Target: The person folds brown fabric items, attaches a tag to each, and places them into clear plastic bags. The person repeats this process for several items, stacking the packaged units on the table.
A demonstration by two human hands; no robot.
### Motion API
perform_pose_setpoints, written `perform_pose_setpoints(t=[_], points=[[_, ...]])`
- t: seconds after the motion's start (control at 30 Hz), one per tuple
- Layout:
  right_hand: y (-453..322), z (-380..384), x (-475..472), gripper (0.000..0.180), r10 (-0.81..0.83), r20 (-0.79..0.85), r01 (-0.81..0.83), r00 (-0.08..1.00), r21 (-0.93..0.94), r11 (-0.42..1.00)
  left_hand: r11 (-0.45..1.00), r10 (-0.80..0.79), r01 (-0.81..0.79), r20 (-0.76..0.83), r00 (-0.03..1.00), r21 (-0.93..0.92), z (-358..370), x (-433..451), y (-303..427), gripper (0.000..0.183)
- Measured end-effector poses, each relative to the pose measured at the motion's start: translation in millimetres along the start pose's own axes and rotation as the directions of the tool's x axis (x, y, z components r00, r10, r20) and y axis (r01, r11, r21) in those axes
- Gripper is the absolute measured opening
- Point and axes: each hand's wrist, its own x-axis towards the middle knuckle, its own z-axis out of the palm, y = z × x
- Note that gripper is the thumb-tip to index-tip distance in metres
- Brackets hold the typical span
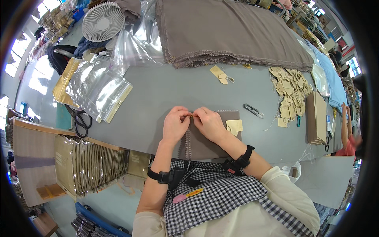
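A folded brown cloth with stitched edges [207, 143] lies on the grey table before me. At its upper left corner my left hand [177, 123] and my right hand [208, 123] meet, their fingertips pinching a tiny gold-coloured piece [191, 115] between them; its exact kind is too small to tell. Cream hang tags [234, 126] rest on the cloth's right side, by my right wrist. Thread snips [253, 110] lie to the right of the cloth. Further back, a cream tag with a string [219, 74] lies on the table.
A large stack of brown cloth [231, 32] spans the back. Clear plastic bags [97, 86] and black-handled scissors [80, 121] lie left. At right are a heap of tags [290, 91] and a cardboard box [316, 118]. A fan [103, 22] stands back left; a person [348, 142] is far right.
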Motion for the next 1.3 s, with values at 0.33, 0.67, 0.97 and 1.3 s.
perform_pose_setpoints(t=[0.33, 0.67, 0.97, 1.3], points=[[1.1, 6.7, 2.8, 0.01, 0.006, -0.029, -0.007, 1.0, -0.029, 1.0, 0.997, 0.082, -0.083, -0.076, 0.994, -0.01, 3.3, -1.3, -1.6, 0.009], [2.4, -66.2, 6.7, 0.011, 0.308, 0.01, -0.296, 0.951, 0.312, 0.903, 0.871, -0.147, 0.103, -0.055, 0.988, -0.48, -22.4, -1.7, 2.5, 0.008], [0.5, -43.7, -11.0, 0.015, 0.097, 0.063, -0.097, 0.993, 0.006, 0.995, 0.4, -0.257, 0.232, 0.135, 0.957, -0.887, -14.0, 2.4, 31.7, 0.007], [-5.0, -43.7, -8.3, 0.011, 0.282, 0.274, -0.372, 0.919, 0.372, 0.85, 0.918, -0.098, 0.138, 0.124, 0.987, -0.371, 4.3, -29.0, 22.6, 0.009]])
